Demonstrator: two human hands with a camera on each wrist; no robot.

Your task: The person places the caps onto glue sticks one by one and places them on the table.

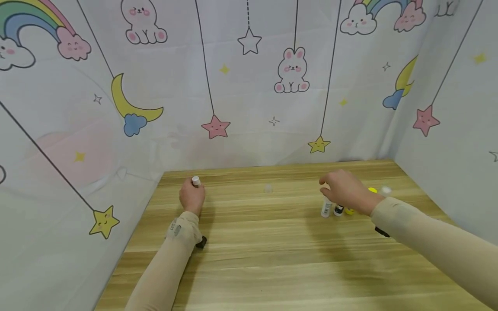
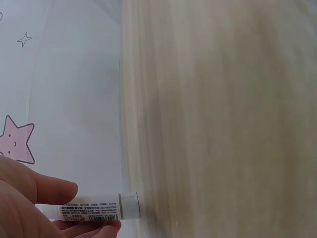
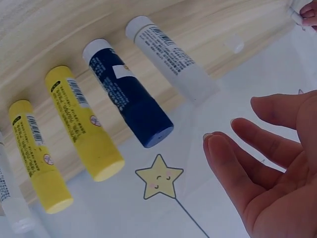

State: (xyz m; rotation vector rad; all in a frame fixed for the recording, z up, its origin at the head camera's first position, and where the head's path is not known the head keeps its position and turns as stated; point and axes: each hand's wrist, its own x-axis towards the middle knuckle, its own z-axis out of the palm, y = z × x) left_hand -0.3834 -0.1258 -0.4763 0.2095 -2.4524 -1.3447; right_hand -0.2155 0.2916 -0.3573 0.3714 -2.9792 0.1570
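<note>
At the far left of the table, my left hand [image 1: 192,196] grips a white glue stick [image 2: 96,208] between thumb and fingers, its white end close to the wood. My right hand [image 1: 343,190] hangs over the right side with fingers loosely bent and nothing between them. Beneath and beside it stand several glue sticks in a row: a white one [image 3: 168,57] nearest the fingers, then a dark blue one [image 3: 129,94], a yellow one [image 3: 81,121], another yellow one [image 3: 39,153] and a white one [image 3: 10,193]. In the head view, the right hand and forearm partly cover this row.
A small translucent cap [image 1: 268,188] lies toward the back of the wooden table [image 1: 256,250], between my hands. White cloth walls [image 1: 249,95] printed with stars, moons and rabbits rise behind the table and along both sides.
</note>
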